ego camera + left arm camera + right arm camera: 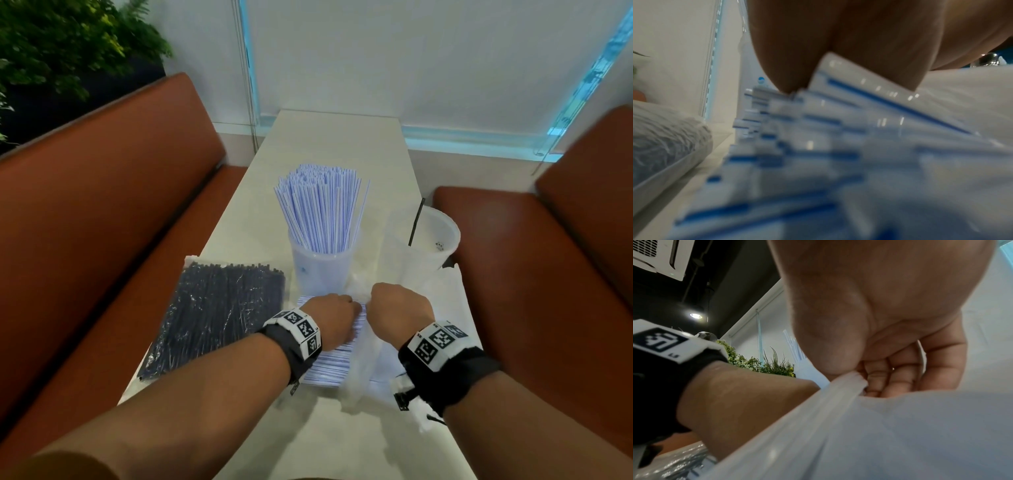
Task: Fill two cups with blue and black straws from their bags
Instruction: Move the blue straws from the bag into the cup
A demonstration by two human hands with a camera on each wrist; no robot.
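Note:
A clear cup (320, 270) at the table's middle stands packed with blue-striped straws (322, 209). A second clear cup (436, 240) to its right holds one black straw (416, 221). More blue-striped straws (334, 359) lie flat in front of the full cup. My left hand (337, 313) lies on them with fingers curled round a bunch; the left wrist view shows these straws (849, 116) close up under the hand (838, 48). My right hand (394, 306) pinches the clear plastic bag (363, 346); its thumb and fingers (890, 369) hold the bag's edge (849, 382). The sealed bag of black straws (219, 308) lies at the left.
The narrow white table (329, 144) runs between two brown bench seats (102, 212) (548, 257). Crumpled clear plastic (448, 301) lies beside the right cup. A window wall closes the far end, and a plant (51, 44) stands at the back left.

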